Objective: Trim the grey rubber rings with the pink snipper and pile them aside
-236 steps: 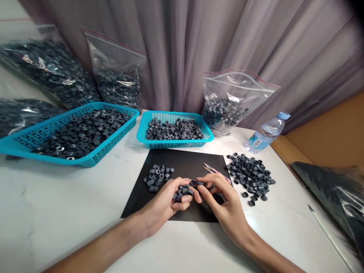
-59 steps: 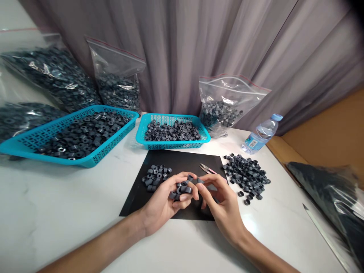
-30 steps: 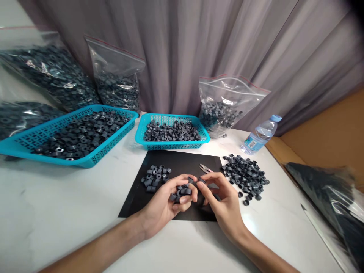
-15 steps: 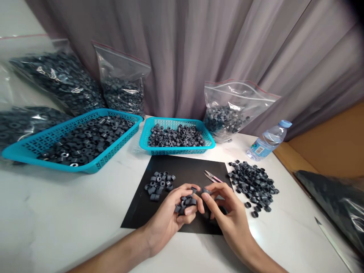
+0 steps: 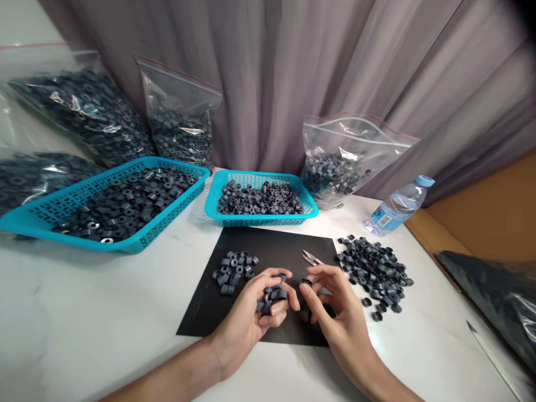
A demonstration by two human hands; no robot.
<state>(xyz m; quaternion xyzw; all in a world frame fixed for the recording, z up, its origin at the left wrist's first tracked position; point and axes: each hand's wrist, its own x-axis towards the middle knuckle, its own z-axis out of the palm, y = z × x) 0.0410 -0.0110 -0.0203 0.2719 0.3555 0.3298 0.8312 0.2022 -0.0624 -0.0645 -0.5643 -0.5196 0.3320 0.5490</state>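
Several small dark grey rings (image 5: 272, 297) are cupped in my left hand (image 5: 247, 312), one of them pinched upright at the fingertips. My right hand (image 5: 341, 310) pinches a single black ring (image 5: 307, 281) between thumb and forefinger, a short gap away from the left fingers. Both hands are over a black mat (image 5: 276, 245). A loose group of grey rings (image 5: 231, 272) lies on the mat beyond my left hand. Small scissors (image 5: 310, 258) rest behind my right hand, their handles partly hidden by it. To the right is a pile of black rings (image 5: 374, 271).
Two blue baskets (image 5: 262, 221) (image 5: 138, 244) of grey parts stand behind and to the left. Zip bags of parts (image 5: 180, 128) (image 5: 335, 173) lean at the curtain. A water bottle (image 5: 400, 205), a cardboard box (image 5: 494, 218) and a pointed blade (image 5: 494, 357) are at the right.
My right hand has drawn slightly away from the left, and the ring in its pinch has turned to show its dark opening. The left hand still holds its handful.
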